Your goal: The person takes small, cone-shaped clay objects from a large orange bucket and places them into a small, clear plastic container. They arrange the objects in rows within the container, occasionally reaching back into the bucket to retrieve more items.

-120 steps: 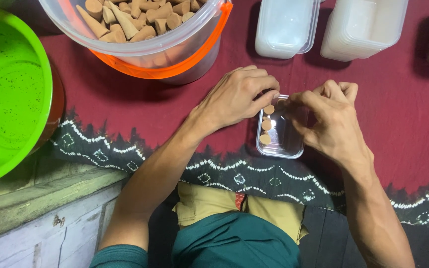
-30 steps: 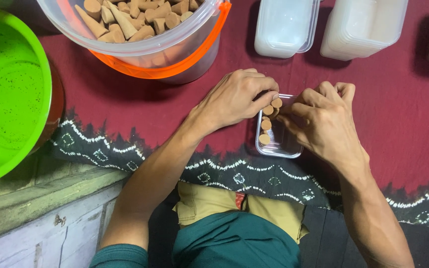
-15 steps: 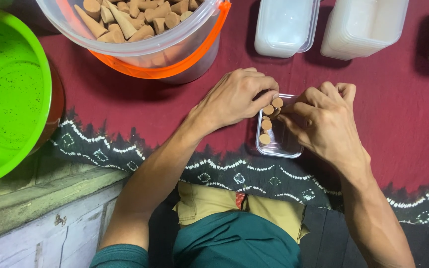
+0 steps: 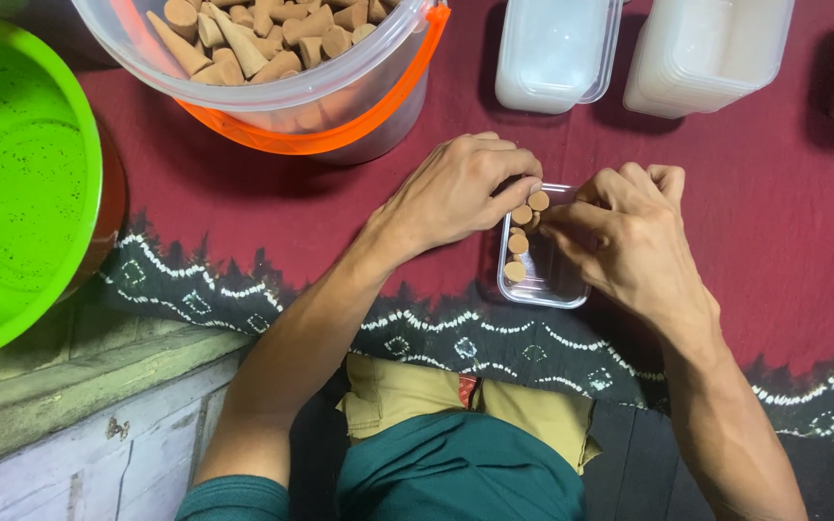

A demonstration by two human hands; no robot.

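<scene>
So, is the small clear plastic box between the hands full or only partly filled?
Partly filled. The small clear plastic box holds a few brown cones along its left side; the rest shows bare bottom.

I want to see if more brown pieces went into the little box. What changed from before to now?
More cones stand in the small clear tray now: about three at first, about five now, the row growing toward its far end. The left hand and right hand stayed at the tray, fingers setting cones at its top. The bucket, green basin and stacked containers stayed put.
</scene>
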